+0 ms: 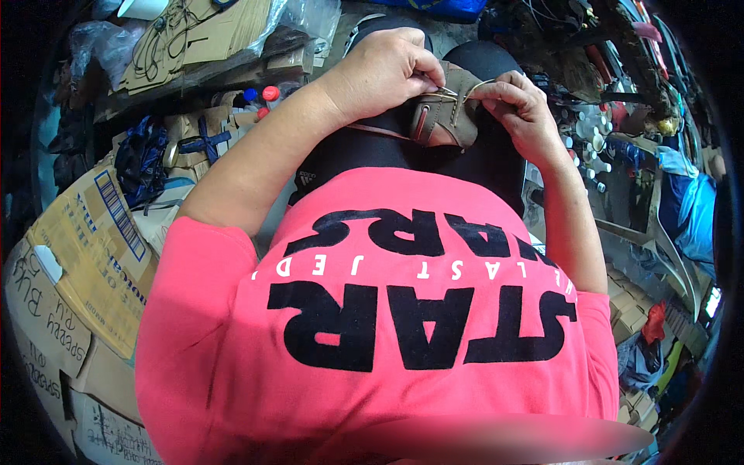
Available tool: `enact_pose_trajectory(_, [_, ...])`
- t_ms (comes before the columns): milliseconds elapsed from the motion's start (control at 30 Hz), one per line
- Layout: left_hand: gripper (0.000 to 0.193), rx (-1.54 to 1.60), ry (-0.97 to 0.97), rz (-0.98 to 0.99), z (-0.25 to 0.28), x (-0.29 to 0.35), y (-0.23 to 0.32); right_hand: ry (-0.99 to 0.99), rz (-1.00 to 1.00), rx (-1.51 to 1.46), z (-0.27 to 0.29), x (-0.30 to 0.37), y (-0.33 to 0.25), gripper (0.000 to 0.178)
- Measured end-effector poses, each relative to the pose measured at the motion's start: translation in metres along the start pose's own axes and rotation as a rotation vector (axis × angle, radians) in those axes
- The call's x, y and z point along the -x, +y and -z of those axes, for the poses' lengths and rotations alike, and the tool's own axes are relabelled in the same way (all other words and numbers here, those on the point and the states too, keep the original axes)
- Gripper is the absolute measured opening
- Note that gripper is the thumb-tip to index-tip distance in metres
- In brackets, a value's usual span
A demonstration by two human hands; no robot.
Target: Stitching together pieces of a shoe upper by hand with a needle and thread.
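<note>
Cardboard [97,267] lies well left of the shoe [465,128], which sits between my black-clad legs [496,151], long axis apparently running away from me. Left grip [391,66] pinches lace [442,96] over its left side; right grip [527,110] pinches lace at its right.

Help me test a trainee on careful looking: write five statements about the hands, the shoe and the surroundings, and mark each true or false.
1. The left hand and the right hand are both at the brown shoe. True.
2. The shoe stands on a cardboard box. False: it is at the person's dark-clothed legs.
3. The right hand pinches a pale lace at the shoe. True.
4. The red cap is to the right of the right hand. False: it is left of the left forearm.
5. The person wears a green shirt. False: the shirt is pink with dark lettering.
</note>
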State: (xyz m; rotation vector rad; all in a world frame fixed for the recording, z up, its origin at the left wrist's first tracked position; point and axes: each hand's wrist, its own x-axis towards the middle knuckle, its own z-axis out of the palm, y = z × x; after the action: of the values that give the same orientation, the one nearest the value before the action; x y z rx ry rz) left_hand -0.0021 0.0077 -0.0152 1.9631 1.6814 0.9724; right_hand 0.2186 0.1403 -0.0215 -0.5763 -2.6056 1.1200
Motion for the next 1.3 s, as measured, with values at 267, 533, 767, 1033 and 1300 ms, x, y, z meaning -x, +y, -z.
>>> enact_pose_trajectory(267, [0.01,-0.022,0.002,-0.089,-0.008,-0.001,0.006,-0.014,0.009,0.025,-0.001,0.001,0.006,0.029])
enact_pose_trajectory(533, [0.026,0.064,-0.033,-0.032,-0.002,0.012,-0.018,-0.026,0.033,-0.052,-0.001,0.004,0.013,0.03])
enact_pose_trajectory(767, [0.023,0.176,-0.048,-0.01,-0.007,0.006,-0.026,-0.023,0.013,-0.09,-0.005,0.003,0.017,0.03])
enact_pose_trajectory(1033, [0.02,0.224,-0.059,0.047,-0.016,0.001,-0.032,-0.019,-0.007,-0.032,-0.008,0.002,0.012,0.026])
enact_pose_trajectory(1300, [0.018,0.237,-0.082,0.087,-0.017,-0.002,-0.035,0.07,0.046,0.006,-0.016,-0.003,0.017,0.02])
